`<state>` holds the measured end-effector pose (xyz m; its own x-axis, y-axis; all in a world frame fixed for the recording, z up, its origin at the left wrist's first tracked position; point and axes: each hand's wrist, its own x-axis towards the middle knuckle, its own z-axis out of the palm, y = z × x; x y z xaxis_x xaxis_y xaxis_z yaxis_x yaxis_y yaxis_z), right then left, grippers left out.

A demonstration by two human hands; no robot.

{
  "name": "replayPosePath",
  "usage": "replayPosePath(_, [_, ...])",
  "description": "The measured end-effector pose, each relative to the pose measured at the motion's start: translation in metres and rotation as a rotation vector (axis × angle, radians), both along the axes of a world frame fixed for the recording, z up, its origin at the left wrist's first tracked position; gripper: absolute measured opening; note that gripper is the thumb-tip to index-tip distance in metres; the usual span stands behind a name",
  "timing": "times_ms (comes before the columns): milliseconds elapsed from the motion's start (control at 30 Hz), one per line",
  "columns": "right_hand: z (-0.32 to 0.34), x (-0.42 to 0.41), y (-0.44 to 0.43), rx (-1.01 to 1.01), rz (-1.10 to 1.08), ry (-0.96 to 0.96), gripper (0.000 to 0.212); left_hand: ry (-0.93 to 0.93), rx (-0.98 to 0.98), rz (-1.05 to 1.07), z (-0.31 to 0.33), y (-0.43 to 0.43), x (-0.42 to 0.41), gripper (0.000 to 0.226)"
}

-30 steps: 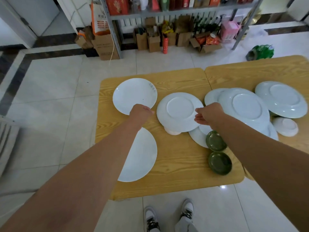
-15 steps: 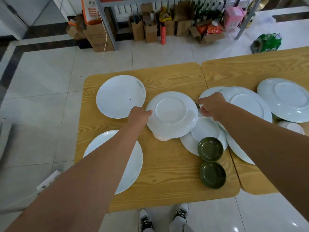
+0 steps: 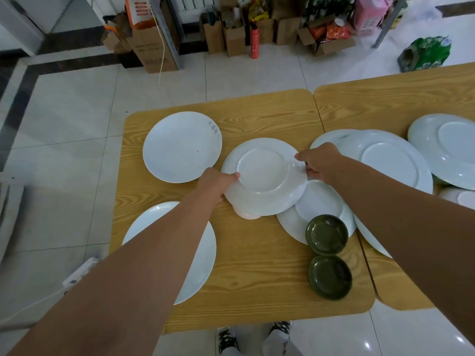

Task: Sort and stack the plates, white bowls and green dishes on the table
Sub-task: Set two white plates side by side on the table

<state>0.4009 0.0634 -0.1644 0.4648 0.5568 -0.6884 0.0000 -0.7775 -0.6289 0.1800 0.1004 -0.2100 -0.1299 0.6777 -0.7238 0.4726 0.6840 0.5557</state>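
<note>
Grips the upturned plate (image 3: 262, 173) with left hand (image 3: 217, 183) curled on its left rim, thumb on top; pinches the right rim with right hand (image 3: 321, 163); a second ago only reaching. Sits at centre frame over a white bowl (image 3: 246, 215); looks ready for lifting onto a stack

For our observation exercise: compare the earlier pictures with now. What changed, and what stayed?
The left hand moved right onto the left rim of the upturned plate and grips it; the right hand pinches the right rim. The plate still lies over the white bowl; the green dishes are unmoved.
</note>
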Motion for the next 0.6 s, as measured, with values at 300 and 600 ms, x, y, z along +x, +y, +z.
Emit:
replayPosePath(300, [0.005, -0.006, 0.001, -0.007, -0.007, -0.013, 0.029, -0.055, 0.007, 0.022, 0.006, 0.000, 0.000, 0.076])
replayPosePath(600, [0.002, 0.004, -0.006, 0.036, -0.052, 0.017, 0.030, -0.066, 0.003, -0.027, 0.023, -0.002, 0.000, 0.073])
